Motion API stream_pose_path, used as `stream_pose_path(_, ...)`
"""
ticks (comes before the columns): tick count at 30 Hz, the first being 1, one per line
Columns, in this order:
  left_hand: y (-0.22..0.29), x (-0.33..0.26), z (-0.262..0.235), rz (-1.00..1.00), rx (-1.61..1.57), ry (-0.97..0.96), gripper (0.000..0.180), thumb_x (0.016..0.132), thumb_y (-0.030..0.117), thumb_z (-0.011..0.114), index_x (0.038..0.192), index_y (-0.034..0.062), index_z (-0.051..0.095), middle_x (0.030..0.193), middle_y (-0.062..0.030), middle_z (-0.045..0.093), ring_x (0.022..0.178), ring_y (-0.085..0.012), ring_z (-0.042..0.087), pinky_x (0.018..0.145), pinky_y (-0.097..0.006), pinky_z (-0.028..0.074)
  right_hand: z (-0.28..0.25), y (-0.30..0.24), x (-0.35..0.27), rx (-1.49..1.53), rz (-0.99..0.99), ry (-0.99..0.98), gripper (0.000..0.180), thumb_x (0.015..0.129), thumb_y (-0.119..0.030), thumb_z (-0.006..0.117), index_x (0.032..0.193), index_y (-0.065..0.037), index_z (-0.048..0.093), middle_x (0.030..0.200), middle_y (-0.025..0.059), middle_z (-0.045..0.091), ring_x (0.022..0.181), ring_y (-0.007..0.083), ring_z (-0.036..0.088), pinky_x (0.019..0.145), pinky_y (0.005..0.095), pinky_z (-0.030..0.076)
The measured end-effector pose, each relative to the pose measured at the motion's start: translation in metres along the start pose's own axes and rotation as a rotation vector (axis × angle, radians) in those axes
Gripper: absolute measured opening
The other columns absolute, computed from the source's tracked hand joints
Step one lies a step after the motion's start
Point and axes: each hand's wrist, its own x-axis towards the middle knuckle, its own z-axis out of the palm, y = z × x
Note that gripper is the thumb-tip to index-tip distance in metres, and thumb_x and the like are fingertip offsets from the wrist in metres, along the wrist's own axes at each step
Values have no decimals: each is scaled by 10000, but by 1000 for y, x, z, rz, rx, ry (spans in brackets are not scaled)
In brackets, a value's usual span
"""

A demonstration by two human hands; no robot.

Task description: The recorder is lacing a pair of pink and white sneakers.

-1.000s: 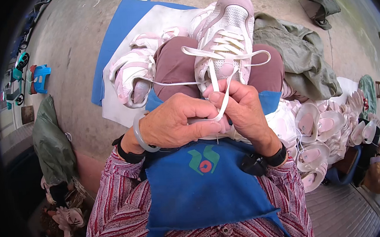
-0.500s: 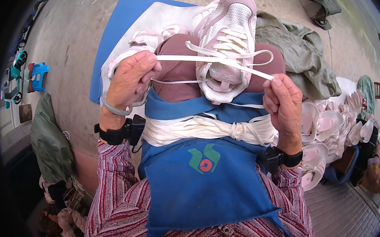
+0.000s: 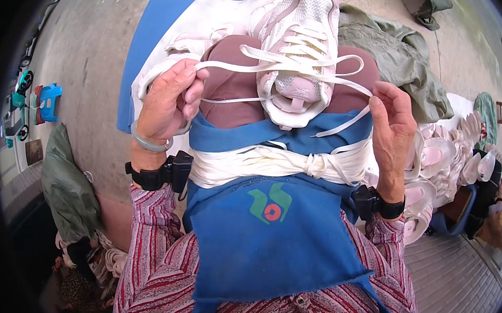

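Observation:
A pale pink and white sneaker (image 3: 301,42) rests upside-toe-away on my knees, its white laces (image 3: 291,66) pulled out to both sides. My left hand (image 3: 165,101) pinches one lace end at the left of the shoe. My right hand (image 3: 391,123) grips the other lace end at the right, palm toward the shoe. A bundle of loose white laces (image 3: 274,162) lies across my lap on the blue apron (image 3: 268,231).
A second pale sneaker (image 3: 188,44) lies on white cloth over a blue mat (image 3: 150,41) on the concrete floor. A grey-green garment (image 3: 395,59) lies right of my knees. Several pink and white shoes (image 3: 449,160) are piled at the right. A green bag (image 3: 66,181) sits left.
My hands were together at the laces in front of the shoe. They have drawn apart, left hand up to the left and right hand out to the right, pulling the laces taut.

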Motion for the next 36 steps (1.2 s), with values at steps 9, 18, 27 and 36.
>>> stream_pose_path(9, 5, 2, 3, -39, -138, -100, 217, 1008, 221, 419, 1000, 33, 528, 638, 44, 391, 470, -11, 338, 404, -155, 277, -10, -24, -16, -543, -438, -514, 387, 649, 101, 630, 1007, -45, 642, 984, 92, 555, 743, 225, 601, 648, 323, 500)
stream_pose_path(18, 8, 1, 9, 61, -172, -57, 182, 983, 215, 464, 978, 43, 522, 598, 60, 367, 438, -14, 293, 390, -167, 249, -5, -8, -12, -615, -522, -505, 192, 733, 34, 603, 915, -27, 595, 992, 107, 563, 795, 280, 606, 667, 360, 501)
stream_pose_path(27, -6, 2, 61, -118, 410, -255, 254, 969, 251, 522, 922, 25, 628, 589, 45, 457, 495, -23, 375, 465, -191, 300, -2, -9, -6, -453, -405, -311, 169, 813, 8, 621, 972, -39, 592, 770, 118, 548, 642, 291, 577, 583, 368, 470)
stream_pose_path(36, -11, 18, 101, 10, 582, -269, 309, 984, 207, 472, 1168, -1, 607, 636, 28, 528, 563, -40, 484, 545, -199, 404, -4, -1, 6, -606, -455, -185, 157, 800, -57, 666, 952, -64, 628, 877, 77, 582, 687, 261, 618, 582, 345, 489)
